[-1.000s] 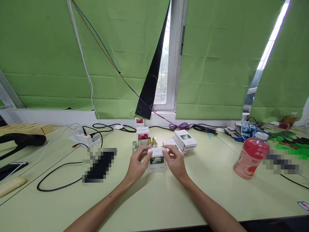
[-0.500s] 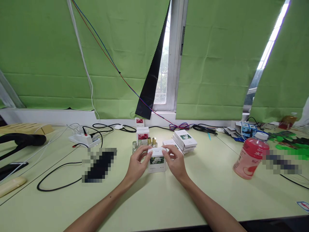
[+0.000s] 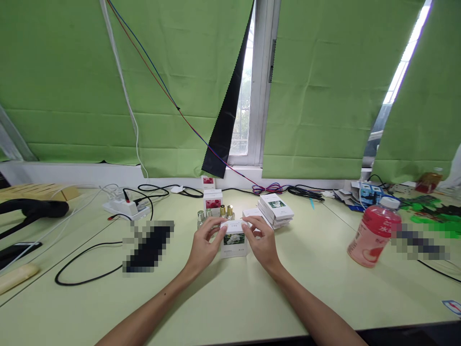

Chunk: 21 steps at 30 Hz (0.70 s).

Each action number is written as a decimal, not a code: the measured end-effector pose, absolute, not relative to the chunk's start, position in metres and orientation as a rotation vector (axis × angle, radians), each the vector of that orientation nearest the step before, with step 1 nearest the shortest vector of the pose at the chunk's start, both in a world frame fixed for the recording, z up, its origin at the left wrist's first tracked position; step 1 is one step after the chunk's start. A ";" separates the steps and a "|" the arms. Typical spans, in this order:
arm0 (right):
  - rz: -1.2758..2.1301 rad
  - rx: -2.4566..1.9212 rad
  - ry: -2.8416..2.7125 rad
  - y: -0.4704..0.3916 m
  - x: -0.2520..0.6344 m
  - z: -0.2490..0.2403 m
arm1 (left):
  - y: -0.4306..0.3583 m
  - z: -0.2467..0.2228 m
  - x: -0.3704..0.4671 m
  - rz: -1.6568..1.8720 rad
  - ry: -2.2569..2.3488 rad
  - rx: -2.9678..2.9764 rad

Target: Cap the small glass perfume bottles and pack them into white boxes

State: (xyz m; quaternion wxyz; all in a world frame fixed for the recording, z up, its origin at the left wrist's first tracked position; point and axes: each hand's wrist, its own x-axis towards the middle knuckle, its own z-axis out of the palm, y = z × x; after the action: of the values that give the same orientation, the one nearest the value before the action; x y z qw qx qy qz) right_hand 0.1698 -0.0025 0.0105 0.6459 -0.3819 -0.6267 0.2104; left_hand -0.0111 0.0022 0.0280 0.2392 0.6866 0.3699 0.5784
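Observation:
A white box (image 3: 235,245) with a white-flower picture stands upright on the pale green table (image 3: 216,302). My left hand (image 3: 208,239) grips its upper left corner, thumb on the front edge. At the upper right corner my right hand (image 3: 261,239) holds the same box with thumb and fingers. Just behind are small glass bottles with gold and silvery caps (image 3: 223,210), partly hidden by the box and my left hand. Beyond them stands a white box with a red picture (image 3: 213,203). Flat white boxes (image 3: 276,211) are stacked behind my right hand.
A pink-labelled bottle (image 3: 375,235) stands at the right. On the left are a power strip (image 3: 126,207), a looped black cable (image 3: 72,247) and a blurred dark object (image 3: 149,247). Coiled cables (image 3: 304,191) lie along the back below green blinds (image 3: 324,96).

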 end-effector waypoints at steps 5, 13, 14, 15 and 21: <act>0.467 -0.878 -1.424 -0.003 0.170 0.013 | 0.003 0.028 -0.011 1.582 1.020 1.890; 0.490 -0.873 -1.425 -0.003 0.170 0.012 | 0.003 0.027 -0.012 1.580 1.021 1.878; 0.491 -0.873 -1.426 -0.003 0.170 0.012 | 0.003 0.027 -0.012 1.581 1.019 1.879; 0.492 -0.872 -1.425 -0.003 0.170 0.012 | 0.003 0.027 -0.012 1.580 1.017 1.881; 0.523 -0.878 -1.422 -0.002 0.169 0.012 | 0.003 0.027 -0.012 1.580 1.020 1.885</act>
State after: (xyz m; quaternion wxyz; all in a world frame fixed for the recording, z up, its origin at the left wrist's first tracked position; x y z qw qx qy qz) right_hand 0.1693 -0.0019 0.0119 0.6408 -0.3848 -0.6235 0.2293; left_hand -0.0121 0.0035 0.0273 0.2372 0.6876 0.3723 0.5765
